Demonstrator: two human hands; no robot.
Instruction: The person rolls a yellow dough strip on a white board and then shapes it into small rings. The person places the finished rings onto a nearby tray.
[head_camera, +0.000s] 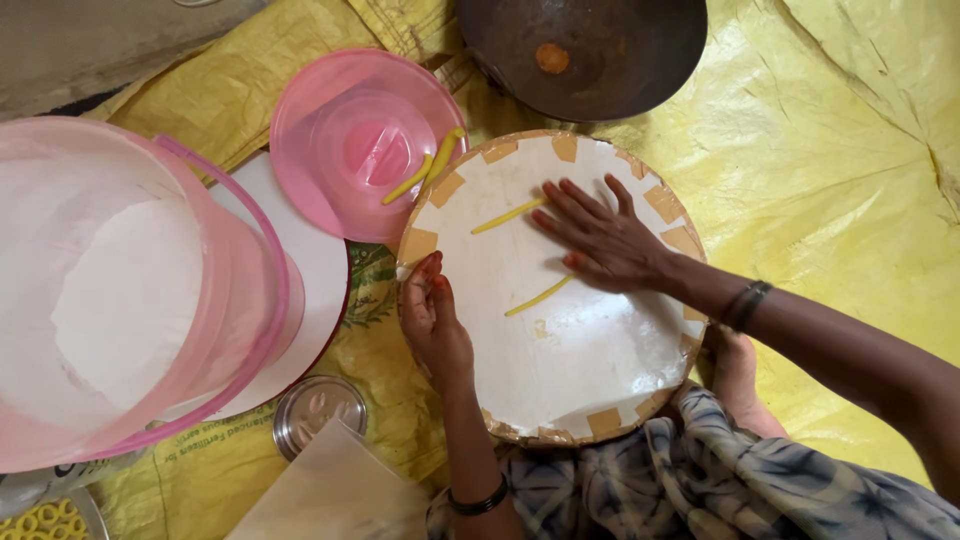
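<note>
Dough strands lie rolled on the round white board (560, 350): one yellow strand (507, 216) near its top, another (539, 295) beside the right hand (605, 240), which presses flat and open on the board, grip released. Left hand (432, 320) curls loosely on the board's left rim, pinching a bit of dough I cannot make out. Two finished strands (428, 168) rest on the pink lid (355, 140); more seems left.
</note>
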